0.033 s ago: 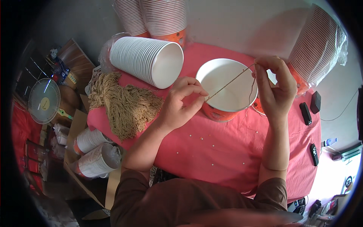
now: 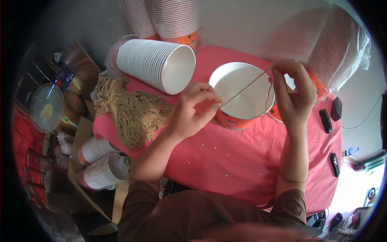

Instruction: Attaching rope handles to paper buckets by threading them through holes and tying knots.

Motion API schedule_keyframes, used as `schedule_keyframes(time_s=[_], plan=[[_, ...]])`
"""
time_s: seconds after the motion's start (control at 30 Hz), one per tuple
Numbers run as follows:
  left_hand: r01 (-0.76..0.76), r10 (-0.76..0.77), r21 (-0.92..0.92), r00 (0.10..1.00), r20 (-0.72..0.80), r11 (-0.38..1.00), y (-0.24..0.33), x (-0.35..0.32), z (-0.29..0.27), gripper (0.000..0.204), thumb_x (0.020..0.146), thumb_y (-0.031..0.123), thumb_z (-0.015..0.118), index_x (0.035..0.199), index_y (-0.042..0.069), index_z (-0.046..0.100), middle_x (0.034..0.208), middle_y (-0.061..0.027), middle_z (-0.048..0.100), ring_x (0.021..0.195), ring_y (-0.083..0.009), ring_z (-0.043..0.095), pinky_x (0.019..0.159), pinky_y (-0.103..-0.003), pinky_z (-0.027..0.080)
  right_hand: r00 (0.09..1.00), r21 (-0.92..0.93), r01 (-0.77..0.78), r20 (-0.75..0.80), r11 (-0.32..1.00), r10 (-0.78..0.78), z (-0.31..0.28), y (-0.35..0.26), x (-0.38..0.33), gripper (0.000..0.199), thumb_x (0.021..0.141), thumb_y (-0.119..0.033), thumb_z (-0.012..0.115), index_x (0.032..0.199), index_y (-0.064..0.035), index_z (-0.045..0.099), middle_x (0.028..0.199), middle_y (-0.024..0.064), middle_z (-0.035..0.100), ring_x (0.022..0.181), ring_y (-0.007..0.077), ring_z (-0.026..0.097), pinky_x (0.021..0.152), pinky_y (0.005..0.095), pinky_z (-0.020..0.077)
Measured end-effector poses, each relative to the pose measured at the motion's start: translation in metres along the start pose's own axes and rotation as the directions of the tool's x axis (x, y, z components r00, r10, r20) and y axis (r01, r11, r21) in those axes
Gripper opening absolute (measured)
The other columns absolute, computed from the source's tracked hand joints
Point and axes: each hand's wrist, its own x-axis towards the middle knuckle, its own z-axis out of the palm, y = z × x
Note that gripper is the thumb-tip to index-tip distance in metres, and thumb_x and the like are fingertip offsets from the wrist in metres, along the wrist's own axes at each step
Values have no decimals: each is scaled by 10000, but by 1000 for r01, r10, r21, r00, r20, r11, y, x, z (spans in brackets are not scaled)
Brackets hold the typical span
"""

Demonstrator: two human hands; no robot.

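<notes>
Between my two hands a thin tan string (image 2: 246, 86) is stretched slantwise over the mouth of a white-lined paper tub (image 2: 238, 74) with an orange outside. My left hand (image 2: 196, 107) pinches its lower end by the tub's near-left rim. Higher up, past the right rim, my right hand (image 2: 294, 86) pinches the other end between thumb and forefinger, and a loose tail hangs down from there. A thick heap of tan strings (image 2: 135, 113) lies left of my left hand. Behind it, a stack of nested white tubs (image 2: 151, 62) rests on its side.
Small pale bits (image 2: 215, 148) dot the pink tablecloth (image 2: 242, 161). Wrapped tub stacks stand at the back (image 2: 175, 20) and right (image 2: 336, 52). Black handheld devices (image 2: 325, 121) lie at the right edge. On the left, a cardboard box (image 2: 82, 133) holds more tubs beside a fan (image 2: 47, 107).
</notes>
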Motion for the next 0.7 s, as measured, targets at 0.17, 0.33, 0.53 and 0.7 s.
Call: schedule_keyframes(time_s=[0.17,0.33,0.53,0.7], plan=[[-54,54,37,999,0,998,7,2,3,139,760,-6,718,877,50,668,966,-62,608,949,-224,589,837,-340,466,1000,17,-4,-1,1000,4,0,-2,0,128,809,106,656,901,24,622,819,67,663,744,149,650,684,255,512],[-75,77,82,997,-22,994,5,2,5,147,738,4,734,842,56,644,927,-56,603,902,-239,579,802,-361,456,1000,32,-1,5,999,1,0,-8,0,140,799,118,653,897,23,622,819,78,664,732,160,652,671,260,511],[-116,122,160,992,-25,980,5,2,7,167,732,15,732,861,67,640,922,-55,601,897,-250,576,817,-369,441,996,20,82,25,996,-82,-2,-11,1,159,782,123,664,898,22,620,801,86,659,717,165,649,652,262,505],[-141,141,132,990,7,981,6,2,6,173,731,28,738,863,77,637,921,-45,588,908,-243,568,843,-371,421,996,18,86,26,996,-86,-1,-12,0,164,780,130,662,896,22,619,803,87,660,707,164,645,643,262,501]])
